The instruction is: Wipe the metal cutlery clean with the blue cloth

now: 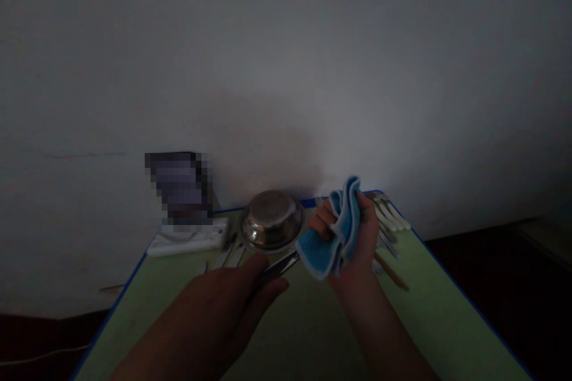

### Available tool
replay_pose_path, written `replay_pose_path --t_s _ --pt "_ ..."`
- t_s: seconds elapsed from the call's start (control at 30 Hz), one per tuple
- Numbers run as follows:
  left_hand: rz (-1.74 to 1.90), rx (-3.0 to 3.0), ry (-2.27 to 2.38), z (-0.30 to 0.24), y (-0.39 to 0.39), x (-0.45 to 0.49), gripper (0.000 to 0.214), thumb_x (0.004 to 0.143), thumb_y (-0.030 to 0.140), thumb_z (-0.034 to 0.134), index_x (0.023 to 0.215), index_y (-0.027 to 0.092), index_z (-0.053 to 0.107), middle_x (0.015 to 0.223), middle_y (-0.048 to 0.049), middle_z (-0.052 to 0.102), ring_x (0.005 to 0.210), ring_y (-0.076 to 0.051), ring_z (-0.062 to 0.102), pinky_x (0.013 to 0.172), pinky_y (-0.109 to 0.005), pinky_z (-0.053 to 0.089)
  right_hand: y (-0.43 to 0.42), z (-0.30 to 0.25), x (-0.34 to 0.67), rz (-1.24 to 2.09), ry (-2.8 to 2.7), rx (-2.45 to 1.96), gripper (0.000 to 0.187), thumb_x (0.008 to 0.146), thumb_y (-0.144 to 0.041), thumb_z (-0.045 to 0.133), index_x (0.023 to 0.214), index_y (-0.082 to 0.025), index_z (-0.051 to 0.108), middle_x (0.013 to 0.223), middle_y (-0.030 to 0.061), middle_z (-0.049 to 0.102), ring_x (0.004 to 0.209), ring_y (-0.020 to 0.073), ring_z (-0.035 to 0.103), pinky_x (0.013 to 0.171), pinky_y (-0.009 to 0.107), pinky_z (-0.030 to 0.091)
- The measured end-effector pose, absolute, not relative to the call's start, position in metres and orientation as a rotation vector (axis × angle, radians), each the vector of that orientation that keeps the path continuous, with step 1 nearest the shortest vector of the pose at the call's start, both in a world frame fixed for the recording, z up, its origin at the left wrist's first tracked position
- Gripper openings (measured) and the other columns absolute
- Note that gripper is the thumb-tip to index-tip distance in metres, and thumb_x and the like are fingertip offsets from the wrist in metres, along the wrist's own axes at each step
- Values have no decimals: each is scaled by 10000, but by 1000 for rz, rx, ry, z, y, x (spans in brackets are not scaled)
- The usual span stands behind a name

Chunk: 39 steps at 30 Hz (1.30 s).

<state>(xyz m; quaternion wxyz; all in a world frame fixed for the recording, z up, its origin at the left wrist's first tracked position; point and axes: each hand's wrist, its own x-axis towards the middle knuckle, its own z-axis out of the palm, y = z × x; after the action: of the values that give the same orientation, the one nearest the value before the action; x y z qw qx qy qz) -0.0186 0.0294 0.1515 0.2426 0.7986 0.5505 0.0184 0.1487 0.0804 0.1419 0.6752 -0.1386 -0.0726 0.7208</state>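
Observation:
In the head view my left hand (236, 294) is closed round one end of a shiny metal utensil (286, 262). Its other end goes in behind a blue cloth with pale edging (351, 229), so I cannot tell what kind of utensil it is. The cloth lies bunched in my right hand (366, 238), whose fingers are wrapped round it. Both hands are raised over the green table (290, 339). Just beyond them, an upside-down steel bowl (272, 220) rests on the tabletop.
Several pieces of cutlery with pale handles (393, 214) lie to the right, near a brown wooden-looking utensil (392, 271). More flat utensils (230, 256) lie left of the bowl. A white power-strip-like block (190, 241) and a blurred-out device (181, 187) stand at the back left, against the wall (286, 71).

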Motion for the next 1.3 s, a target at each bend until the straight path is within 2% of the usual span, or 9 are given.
replay_pose_path --t_s 0.17,0.27,0.53,0.67,0.8,0.9,1.0,1.13,1.3 --pt "52 2293 1470 150 23 -7 314 913 478 335 926 247 548 795 -34 702 724 -270 673 591 -355 458 85 145 154 1642 -85 -537 398 849 -397 384 516 -213 500 390 -46 462 335 80 406 340 190 324" --pt "38 2329 1455 153 19 -1 366 930 462 286 830 241 559 711 -23 684 634 -245 660 541 -330 432 85 148 152 1704 -93 -583 416 858 -446 397 542 -213 534 383 -48 465 341 92 423 346 201 343" --pt "380 2389 1363 162 2 -5 267 947 413 293 968 273 521 826 12 675 738 -192 647 624 -286 441 74 158 170 1594 -208 -339 412 856 -462 422 538 -210 494 400 -59 456 371 67 435 385 169 373" --pt "488 2407 1352 167 -3 -1 258 947 401 290 972 263 507 786 20 658 694 -181 633 610 -277 426 67 162 176 1560 -352 -411 276 815 -467 508 791 -217 621 583 -41 615 526 93 565 576 222 499" --pt "549 2310 1433 173 -5 6 267 956 367 254 951 232 485 767 12 641 670 -175 621 586 -267 424 58 166 175 1675 -593 -460 221 792 -288 587 969 -165 636 805 15 703 742 141 641 788 294 515" --pt "474 2300 1441 174 -8 5 269 957 362 270 933 229 502 763 14 638 667 -168 617 614 -270 432 56 167 181 1644 -630 -473 194 811 -212 556 976 -153 639 823 25 715 783 147 652 828 306 511" --pt "352 2341 1397 176 -9 -3 263 942 382 318 931 236 536 832 -2 657 730 -178 621 676 -287 441 60 169 190 1535 -449 -499 194 864 -231 476 925 -170 649 784 13 723 704 134 657 805 301 523" --pt "232 2300 1413 175 -7 -15 276 933 364 314 919 213 545 762 -21 654 683 -184 610 573 -259 433 67 170 188 1523 -255 -454 282 905 -253 371 933 -201 647 713 -4 721 643 136 660 775 319 531" --pt "233 2224 1409 170 2 -32 300 934 370 289 841 215 528 634 13 612 570 -154 582 507 -226 415 72 157 162 1739 -270 -523 324 834 -80 349 1045 -128 589 709 41 715 677 170 668 801 369 514"
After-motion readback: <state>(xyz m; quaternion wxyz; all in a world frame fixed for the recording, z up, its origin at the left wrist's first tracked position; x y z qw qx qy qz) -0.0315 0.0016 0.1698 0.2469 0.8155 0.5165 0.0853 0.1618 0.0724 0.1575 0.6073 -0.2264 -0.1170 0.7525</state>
